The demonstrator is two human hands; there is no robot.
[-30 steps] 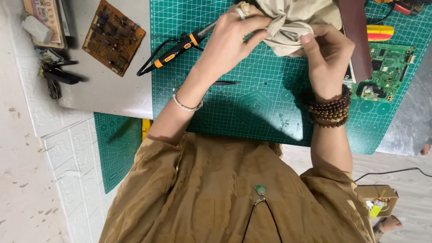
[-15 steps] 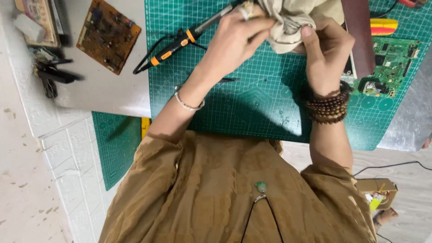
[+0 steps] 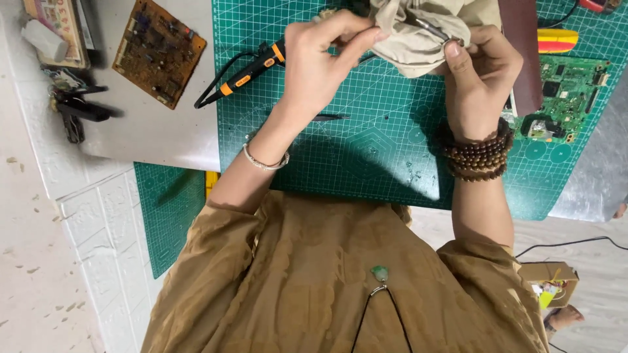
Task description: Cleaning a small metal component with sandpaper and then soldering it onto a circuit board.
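Observation:
My left hand point(image 3: 320, 62) pinches the edge of a bunched beige cloth point(image 3: 418, 46) at the top of the green cutting mat point(image 3: 366, 150). My right hand point(image 3: 481, 75), with bead bracelets on the wrist, grips the same cloth from the right. Its thumb presses by a thin metal tool tip point(image 3: 433, 29) that pokes out of the folds. A black and orange soldering iron point(image 3: 245, 75) lies on the mat just left of my left hand, its front end hidden behind that hand. A slim dark pointed tool point(image 3: 330, 117) lies on the mat below the left wrist.
A brown circuit board point(image 3: 159, 52) lies on the grey table at the left, with black pliers point(image 3: 75, 111) near the edge. A green circuit board point(image 3: 566, 91) and a dark brown flat object point(image 3: 521, 55) sit to the right. A small cardboard box point(image 3: 549, 278) is on the floor.
The cloth has been drawn tighter between both hands, and the metal tip now shows in its folds. My left fingers have shifted to pinch the cloth's edge.

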